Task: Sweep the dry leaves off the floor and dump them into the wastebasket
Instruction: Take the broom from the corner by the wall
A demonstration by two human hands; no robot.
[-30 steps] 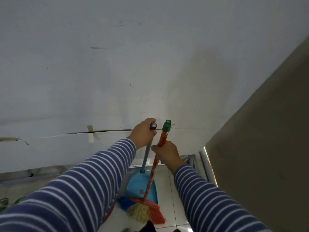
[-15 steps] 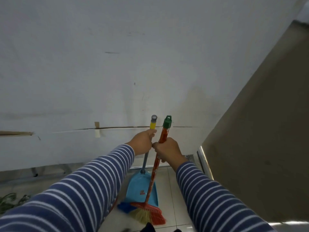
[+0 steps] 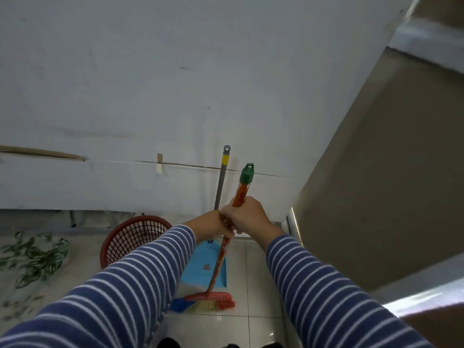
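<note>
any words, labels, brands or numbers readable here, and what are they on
No text here can be read.
Orange patterned broom handle: its print is too blurred to read.
Blue plastic dustpan: small red mark, too small to read.

The wastebasket [image 3: 130,237] is red and round, with little holes all over its side. It stands on the floor [image 3: 256,272]. The leaves [image 3: 37,257] lie on the floor to the left of the wastebasket. They are green with pale stripes. The dustpan [image 3: 198,267] is blue and sits just to the right of the wastebasket. Its long gray stick points up. The broom [image 3: 219,262] is to the right of the wastebasket too, in front of the dustpan. It has an orange stick with a green cap. Its red head with yellow bristles is down at the floor. The left hand [image 3: 216,224] and the right hand [image 3: 247,217] both hold its stick, close together.
</note>
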